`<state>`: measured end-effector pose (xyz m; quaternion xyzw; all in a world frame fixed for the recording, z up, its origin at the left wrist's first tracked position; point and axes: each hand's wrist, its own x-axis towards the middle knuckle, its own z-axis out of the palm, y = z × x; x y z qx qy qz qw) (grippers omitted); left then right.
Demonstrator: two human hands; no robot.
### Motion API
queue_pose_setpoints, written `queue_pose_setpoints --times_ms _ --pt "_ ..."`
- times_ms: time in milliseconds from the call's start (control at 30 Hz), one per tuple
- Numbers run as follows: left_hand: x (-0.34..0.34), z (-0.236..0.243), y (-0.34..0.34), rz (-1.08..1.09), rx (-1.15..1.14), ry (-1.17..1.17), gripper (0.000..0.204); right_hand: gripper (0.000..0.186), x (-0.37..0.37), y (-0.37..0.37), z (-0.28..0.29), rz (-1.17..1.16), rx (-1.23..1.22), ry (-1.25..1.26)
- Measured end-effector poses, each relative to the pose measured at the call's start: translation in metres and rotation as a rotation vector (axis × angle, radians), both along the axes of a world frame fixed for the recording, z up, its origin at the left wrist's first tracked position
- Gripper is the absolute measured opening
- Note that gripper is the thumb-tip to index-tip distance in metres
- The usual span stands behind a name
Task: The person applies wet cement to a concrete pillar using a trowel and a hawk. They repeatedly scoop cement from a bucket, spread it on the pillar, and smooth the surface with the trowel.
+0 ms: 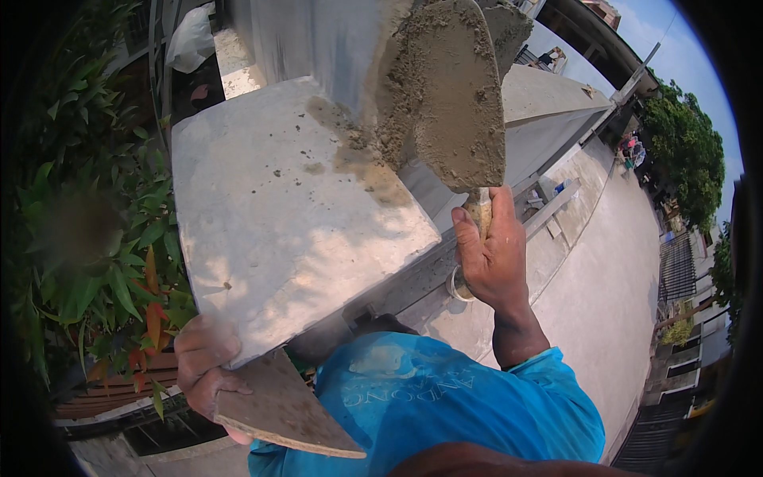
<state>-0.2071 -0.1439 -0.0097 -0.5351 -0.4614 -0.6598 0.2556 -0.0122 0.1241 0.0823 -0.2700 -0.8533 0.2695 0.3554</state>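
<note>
My right hand (pixel 499 253) is closed round the handle of a trowel (pixel 462 99). Its broad, rounded blade points up and is coated with wet grey-brown mortar. Behind the blade, more mortar (pixel 389 103) lies against the grey wall face, and the blade hides part of it. At the lower left, my left hand (pixel 208 362) grips a thin flat board (pixel 290 409), brownish on its face with a pale edge. That hand is beside the near left corner of a pale concrete slab (pixel 294 230), which has mortar crumbs and a damp smear on top.
Leafy plants (pixel 103 238) crowd the left side. A white plastic bag (pixel 191 40) sits at the upper left. Far below on the right runs a concrete pavement (pixel 596 270). A long ledge (pixel 548 119) extends to the upper right.
</note>
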Motion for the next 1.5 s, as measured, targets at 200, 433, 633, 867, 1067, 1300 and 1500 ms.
queue_pose_setpoints --times_ms 200,433,633,867,1067,1300,1500 --pt "0.008 0.002 0.002 0.028 -0.019 -0.06 0.084 0.032 0.01 -0.004 -0.003 0.0 -0.016 0.129" --pt "-0.003 0.0 -0.004 -0.014 -0.054 0.031 0.085 0.036 0.006 -0.004 -0.003 -0.011 0.024 0.087" --pt "0.013 0.001 -0.001 0.05 -0.041 -0.109 0.084 0.038 0.004 -0.008 -0.007 0.013 0.012 0.011" --pt "0.01 0.003 0.002 0.056 -0.026 -0.069 0.082 0.037 0.002 -0.006 -0.002 -0.035 0.02 0.114" --pt "0.005 0.003 0.004 0.037 -0.01 -0.021 0.078 0.037 -0.001 -0.007 -0.01 -0.046 0.031 -0.039" --pt "0.002 0.004 0.006 0.027 0.02 0.032 0.077 0.036 -0.011 -0.006 0.004 -0.062 -0.033 0.118" --pt "-0.002 0.004 0.006 -0.029 0.019 0.045 0.083 0.036 -0.008 -0.013 -0.004 -0.032 -0.03 0.074"
